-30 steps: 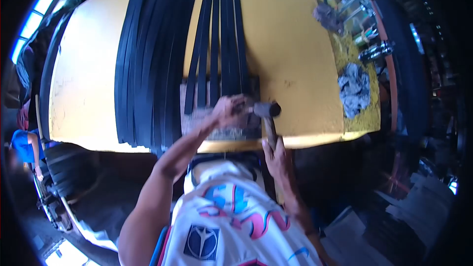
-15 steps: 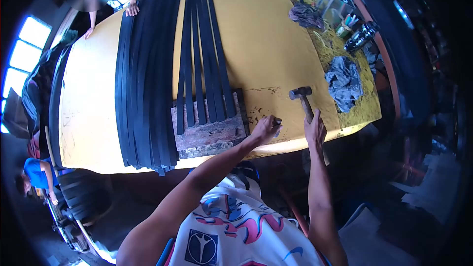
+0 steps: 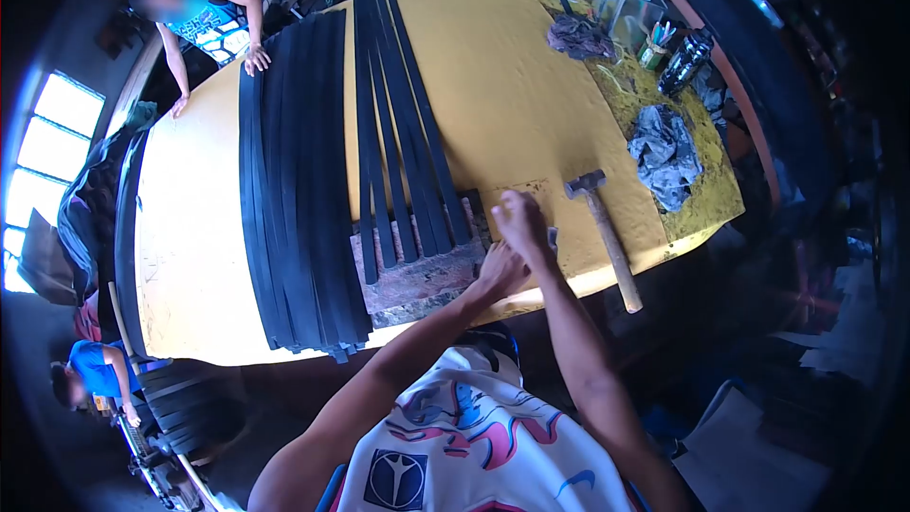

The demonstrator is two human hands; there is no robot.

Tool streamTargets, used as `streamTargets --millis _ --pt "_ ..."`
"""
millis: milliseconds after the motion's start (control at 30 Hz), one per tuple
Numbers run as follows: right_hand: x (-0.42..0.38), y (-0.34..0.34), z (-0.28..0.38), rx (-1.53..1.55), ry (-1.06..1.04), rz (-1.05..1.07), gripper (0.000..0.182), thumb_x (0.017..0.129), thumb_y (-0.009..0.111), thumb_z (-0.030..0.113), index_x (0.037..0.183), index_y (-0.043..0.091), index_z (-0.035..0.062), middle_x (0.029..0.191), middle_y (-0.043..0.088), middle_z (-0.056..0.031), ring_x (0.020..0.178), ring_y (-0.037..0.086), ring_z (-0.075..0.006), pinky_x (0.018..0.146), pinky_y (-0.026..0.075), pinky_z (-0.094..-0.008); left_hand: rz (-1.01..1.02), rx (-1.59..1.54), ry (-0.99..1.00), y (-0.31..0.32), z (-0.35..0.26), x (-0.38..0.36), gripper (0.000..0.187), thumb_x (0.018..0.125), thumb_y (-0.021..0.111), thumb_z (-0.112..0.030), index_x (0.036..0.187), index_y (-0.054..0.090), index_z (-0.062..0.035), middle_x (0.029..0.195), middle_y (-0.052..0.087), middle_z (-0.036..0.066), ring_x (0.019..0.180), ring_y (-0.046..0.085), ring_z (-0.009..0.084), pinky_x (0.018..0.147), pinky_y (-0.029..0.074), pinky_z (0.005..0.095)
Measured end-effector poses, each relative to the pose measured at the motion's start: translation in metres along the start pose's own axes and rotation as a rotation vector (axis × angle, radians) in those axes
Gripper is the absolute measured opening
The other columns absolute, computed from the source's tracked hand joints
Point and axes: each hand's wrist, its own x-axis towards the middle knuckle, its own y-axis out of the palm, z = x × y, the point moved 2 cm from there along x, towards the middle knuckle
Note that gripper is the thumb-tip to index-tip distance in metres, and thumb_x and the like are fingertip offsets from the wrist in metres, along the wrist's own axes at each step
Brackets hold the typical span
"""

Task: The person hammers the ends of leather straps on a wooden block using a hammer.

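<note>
My left hand (image 3: 502,270) is closed at the right edge of a worn, reddish-brown block (image 3: 417,289); what it may hold is hidden. My right hand (image 3: 519,220) crosses just above it, beyond the block's right side, its fingers smeared by motion. Right of my wrists, a small metal piece (image 3: 553,235) shows near the table's front edge. A hammer (image 3: 607,237) with a wooden handle lies on the table, its handle end past the edge. Several long black strips (image 3: 403,133) run from the far side, their near ends on the block.
A thick stack of black strips (image 3: 303,180) covers the yellow table (image 3: 190,256) left of the block. Rags (image 3: 664,156), a dark bottle (image 3: 684,62) and a cup of pens (image 3: 656,45) stand right. One person (image 3: 204,14) leans at the far left; another person (image 3: 95,370) works lower left.
My right hand has let go of the hammer, which now lies on the table, and moved left over my left hand. The view has shifted slightly.
</note>
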Motion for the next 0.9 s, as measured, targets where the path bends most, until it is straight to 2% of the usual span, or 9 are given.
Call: streamTargets --millis 100,233,333,400,467,533,600,667,900 --pt "0.014 0.066 0.025 -0.112 0.014 0.107 0.037 0.080 0.072 0.019 0.110 0.059 0.0031 0.099 0.064 -0.0199 0.092 0.063 -0.0378 0.081 0.052 -0.0456 -0.364 -0.093 0.042 -0.080 0.029 -0.054 0.016 0.077 0.067 -0.010 0.092 0.065 -0.0032 0.095 0.065 0.017 0.094 0.060 0.0371 0.081 0.049 0.0453" --pt "0.027 0.102 0.052 -0.262 -0.030 0.113 0.047 0.079 0.071 0.023 0.117 0.056 0.0018 0.107 0.063 -0.0222 0.099 0.061 -0.0396 0.086 0.051 -0.0483 -0.792 0.270 -0.265 -0.158 0.135 -0.109 0.034 0.084 0.067 -0.018 0.113 0.057 -0.0026 0.112 0.058 0.023 0.104 0.055 0.0399 0.092 0.044 0.0477" --pt "0.046 0.123 0.050 -0.382 0.010 0.132 0.034 0.073 0.066 0.016 0.103 0.061 0.0009 0.086 0.068 -0.0212 0.084 0.066 -0.0394 0.079 0.053 -0.0476 -0.705 0.250 -0.496 -0.175 0.199 -0.125 0.047 0.087 0.064 -0.028 0.124 0.051 -0.0018 0.118 0.057 0.024 0.110 0.054 0.0417 0.096 0.044 0.0491" --pt "0.051 0.117 0.058 -0.444 0.056 0.137 0.025 0.074 0.064 0.018 0.093 0.064 0.0010 0.084 0.068 -0.0218 0.082 0.067 -0.0403 0.079 0.054 -0.0474 -0.503 0.135 -0.536 -0.173 0.218 -0.121 0.052 0.088 0.063 -0.032 0.128 0.049 -0.0010 0.121 0.056 0.026 0.112 0.054 0.0415 0.097 0.044 0.0485" --pt "0.056 0.109 0.074 -0.345 0.269 0.152 0.025 0.077 0.061 0.022 0.089 0.066 0.0003 0.087 0.069 -0.0226 0.085 0.067 -0.0405 0.081 0.054 -0.0464 -0.449 0.150 -0.516 -0.179 0.201 -0.116 0.062 0.085 0.066 -0.036 0.130 0.047 0.0020 0.120 0.057 0.025 0.110 0.056 0.0410 0.094 0.046 0.0483" --pt "0.060 0.122 0.073 -0.288 0.359 0.140 0.033 0.079 0.058 0.026 0.095 0.068 -0.0005 0.088 0.069 -0.0234 0.087 0.068 -0.0409 0.083 0.054 -0.0458 -0.631 0.122 -0.491 -0.172 0.213 -0.111 0.059 0.084 0.067 -0.036 0.125 0.050 0.0026 0.117 0.058 0.024 0.107 0.057 0.0410 0.092 0.046 0.0481" --pt "0.050 0.142 0.063 -0.531 0.374 0.343 0.040 0.081 0.058 0.031 0.102 0.068 -0.0010 0.099 0.067 -0.0260 0.099 0.065 -0.0405 0.091 0.050 -0.0489 -0.595 0.111 -0.502 -0.173 0.221 -0.100 0.059 0.082 0.069 -0.038 0.120 0.052 0.0027 0.114 0.059 0.025 0.107 0.058 0.0396 0.091 0.047 0.0463" --pt "0.042 0.143 0.086 -0.550 0.442 0.308 0.051 0.082 0.060 0.038 0.111 0.064 -0.0040 0.119 0.057 -0.0281 0.123 0.049 -0.0410 0.103 0.038 -0.0562 -0.355 -0.221 -0.667 -0.182 0.223 -0.081 0.064 0.079 0.072 -0.042 0.119 0.051 0.0032 0.111 0.062 0.026 0.104 0.060 0.0393 0.088 0.049 0.0448" --pt "0.066 0.143 0.091 -0.235 0.538 0.260 0.053 0.079 0.063 0.034 0.109 0.061 -0.0094 0.117 0.059 -0.0336 0.112 0.059 -0.0436 0.096 0.047 -0.0474 -0.508 -0.664 -0.778 -0.143 0.259 -0.038 0.061 0.069 0.084 -0.033 0.109 0.059 0.0048 0.107 0.066 0.021 0.100 0.066 0.0311 0.087 0.052 0.0380"
